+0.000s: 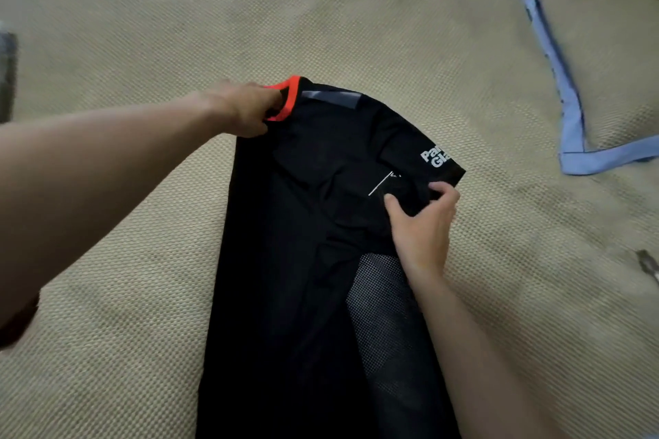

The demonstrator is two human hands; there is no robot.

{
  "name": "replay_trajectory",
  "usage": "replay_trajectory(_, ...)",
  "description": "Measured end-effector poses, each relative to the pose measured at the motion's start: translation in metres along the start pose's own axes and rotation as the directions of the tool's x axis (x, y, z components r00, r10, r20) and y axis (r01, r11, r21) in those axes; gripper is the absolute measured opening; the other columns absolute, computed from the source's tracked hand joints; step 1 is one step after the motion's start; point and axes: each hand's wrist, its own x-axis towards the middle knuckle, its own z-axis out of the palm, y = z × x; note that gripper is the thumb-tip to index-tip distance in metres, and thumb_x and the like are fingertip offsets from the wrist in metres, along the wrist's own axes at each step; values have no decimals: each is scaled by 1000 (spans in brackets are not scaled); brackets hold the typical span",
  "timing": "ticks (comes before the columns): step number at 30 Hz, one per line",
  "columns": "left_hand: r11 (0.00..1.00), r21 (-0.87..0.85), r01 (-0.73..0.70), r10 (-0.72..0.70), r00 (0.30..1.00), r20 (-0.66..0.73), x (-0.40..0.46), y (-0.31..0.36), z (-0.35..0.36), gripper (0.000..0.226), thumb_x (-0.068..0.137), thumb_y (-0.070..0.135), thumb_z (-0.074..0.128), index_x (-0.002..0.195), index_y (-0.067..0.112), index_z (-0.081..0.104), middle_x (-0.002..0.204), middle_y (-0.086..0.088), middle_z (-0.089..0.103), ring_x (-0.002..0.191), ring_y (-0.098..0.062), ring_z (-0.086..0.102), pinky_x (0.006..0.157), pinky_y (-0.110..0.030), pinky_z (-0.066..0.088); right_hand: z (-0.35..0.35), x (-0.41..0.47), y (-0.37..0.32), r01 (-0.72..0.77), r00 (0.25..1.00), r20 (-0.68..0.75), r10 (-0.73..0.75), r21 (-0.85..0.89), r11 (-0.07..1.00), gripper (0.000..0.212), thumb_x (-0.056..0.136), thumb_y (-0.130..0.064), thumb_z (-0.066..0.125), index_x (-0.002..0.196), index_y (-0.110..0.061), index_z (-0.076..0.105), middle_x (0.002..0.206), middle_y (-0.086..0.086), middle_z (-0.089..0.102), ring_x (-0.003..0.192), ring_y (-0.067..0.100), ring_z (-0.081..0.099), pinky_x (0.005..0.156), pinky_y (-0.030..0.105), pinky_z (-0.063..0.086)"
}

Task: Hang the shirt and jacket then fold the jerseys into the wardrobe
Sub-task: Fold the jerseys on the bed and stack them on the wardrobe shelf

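While one black mesh-panelled jersey with an orange-red collar [321,224] lies lengthwise across the middle of the tan woven mat [124,331], its hem running off the picture at six o'clock, the left hand [246,110] closes its fingers on the collar at eleven o'clock. The right hand [422,221] pinches the folded sleeve at three o'clock. Bare mat surrounds it; one blue fabric border [570,110] runs at two o'clock, well apart.

Head cam, steep down-fwd, close over beige woven mat [142,260].
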Motion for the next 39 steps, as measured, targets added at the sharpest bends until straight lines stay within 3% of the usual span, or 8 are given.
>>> replay_trajectory(4, 991, -58, 118, -108, 984, 143, 5, -2, -5, 34, 96, 41, 52, 113, 16, 67, 107, -8, 63, 100, -30, 58, 86, -37, 47, -1, -5, -4, 260, 936, -100, -339, -454, 852, 56, 77, -67, 68, 111, -24, 56, 115, 0, 59, 103, 21, 59, 90, 40, 48)
replay_trajectory(8, 942, -281, 182, -126, 970, 206, 11, -6, -1, 39, 95, 49, 55, 107, 17, 73, 115, -6, 66, 111, -28, 59, 103, -42, 44, -2, 5, -12, 122, 988, 140, -61, -483, 867, 59, 80, -73, 64, 112, -23, 64, 101, 0, 73, 98, 25, 69, 85, 38, 50)
replay_trajectory(13, 794, -580, 183, -83, 977, 195, 15, -14, 6, 30, 97, 36, 64, 81, 11, 66, 76, -6, 54, 66, -19, 49, 59, -29, 41, -11, 11, 2, 50, 959, 278, -55, 27, 998, 23, 81, -37, 82, 89, -18, 71, 77, -8, 70, 76, 13, 68, 72, 28, 56)
replay_trajectory(18, 593, -781, 196, -161, 979, 124, 8, -22, 11, 26, 102, 29, 58, 87, 9, 60, 68, -5, 44, 53, -14, 38, 46, -25, 33, -44, -7, 15, -213, 950, 307, 63, 486, 847, 9, 87, -8, 77, 91, -3, 70, 83, 6, 78, 78, 15, 75, 68, 22, 59)
replay_trajectory(22, 519, -828, 211, -227, 968, 105, 1, -16, 16, 16, 103, 21, 57, 96, 9, 65, 71, -4, 50, 56, -14, 44, 52, -26, 40, -47, -5, 27, -317, 930, 315, 189, 429, 846, 11, 87, -8, 74, 82, 0, 69, 69, 1, 69, 72, 14, 66, 63, 17, 54)
replay_trajectory(28, 373, -902, 217, -294, 950, 106, -3, -10, 18, 16, 101, 8, 54, 103, 19, 66, 75, -2, 51, 54, -12, 43, 57, -28, 43, -30, -1, 25, -69, 982, 173, 78, -58, 996, 58, 71, -71, 58, 63, -14, 61, 80, 8, 67, 84, 26, 67, 76, 43, 58)
replay_trajectory(34, 365, -903, 228, -355, 930, 91, -7, -7, 16, 10, 102, 14, 56, 103, 14, 66, 85, -2, 62, 55, -11, 57, 63, -28, 51, -40, -7, 9, -184, 975, 194, 107, 445, 876, 9, 88, -19, 68, 85, -16, 75, 86, -10, 76, 83, 6, 70, 80, 33, 58)
replay_trajectory(39, 291, -939, 183, -380, 923, 63, -4, -8, 14, 11, 103, 20, 57, 93, 19, 63, 84, -1, 65, 48, -5, 63, 62, -26, 52, -48, 10, 3, -298, 951, 270, 152, 659, 690, 21, 88, -9, 63, 102, -14, 78, 116, -4, 76, 107, 16, 71, 86, 31, 54)
